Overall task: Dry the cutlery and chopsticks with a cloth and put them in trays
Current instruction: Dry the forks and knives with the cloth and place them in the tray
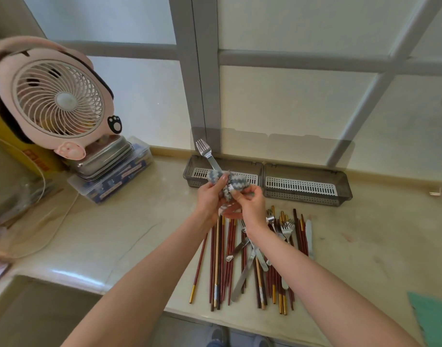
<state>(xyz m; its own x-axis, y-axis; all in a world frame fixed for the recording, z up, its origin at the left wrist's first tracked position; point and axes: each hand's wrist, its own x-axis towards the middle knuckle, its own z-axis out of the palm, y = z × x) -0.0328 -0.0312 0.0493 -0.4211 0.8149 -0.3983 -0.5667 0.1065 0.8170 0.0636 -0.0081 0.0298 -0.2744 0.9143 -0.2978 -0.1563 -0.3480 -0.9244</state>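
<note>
**Fork in the cloth, trays just beyond**

Both hands are curled around the job. The left hand [209, 196] grips the grey-and-white cloth [226, 182] bunched round the handle of a fork [205, 152]. The right hand [250, 204] pinches the cloth at the handle's lower end. The fork's tines stick out bare toward 11 o'clock, above the left tray [197, 173].

To do this step well, I would hold the wrapped handle firm with one hand. With the other I would draw the cloth up over the neck and tines, working it between the prongs, which look undried. Keep the tines pointed away from the fingers.

The right tray [302, 187] sits beside the left one at 1 o'clock. Both lie against the window sill and look to hold nothing yet. So the task seems barely begun.

At 6 o'clock, under the wrists, lies the pile: chopsticks [216, 259], forks [286, 229] and knives [242, 276], crossed over each other. Some chopstick ends come close to the tabletop's [139, 234] front edge, so a trailing forearm could sweep them off.

The path from hands to trays at 12 o'clock is short and unobstructed. A fan [57, 101] stands well off at 10 o'clock, and a sink [39, 309] drops away at 8 o'clock.
</note>
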